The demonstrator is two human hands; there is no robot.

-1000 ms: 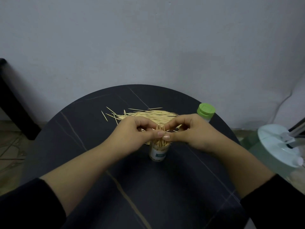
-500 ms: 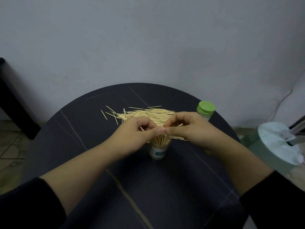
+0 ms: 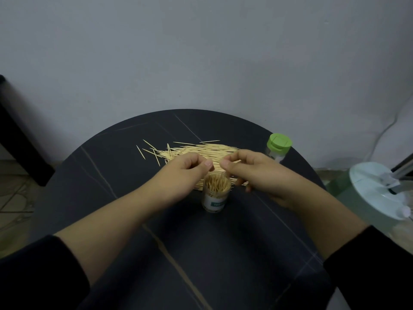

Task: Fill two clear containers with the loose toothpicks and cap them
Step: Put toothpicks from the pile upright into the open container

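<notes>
Two hands are seen over a dark round table (image 3: 201,253). The left hand (image 3: 183,173) is held at 10 o'clock from the open jar (image 3: 215,201), the right hand (image 3: 254,173) at 2 o'clock. The left fingers are curled in, and nothing is seen in them. The right fingers are curled too, thumb close to first finger; whether a stick is pinched there cannot be told. The open jar is stood near the table's middle and is packed with toothpicks (image 3: 217,184). Its label is too blurry to be read. The loose pile (image 3: 201,149) is spread at 12 o'clock from the jar, its near part hidden by both hands. A second jar (image 3: 276,154) with a green lid (image 3: 279,142) is stood at the table's 2 o'clock edge, its bottom hidden behind the right hand. A white and green thing (image 3: 375,193) at 3 o'clock is cut off by the picture edge. Half a second ago the thumbs were touching over the jar, with sticks poking up between them. Now the hands have been pulled apart, and the sticks are sunk inside the jar.
</notes>
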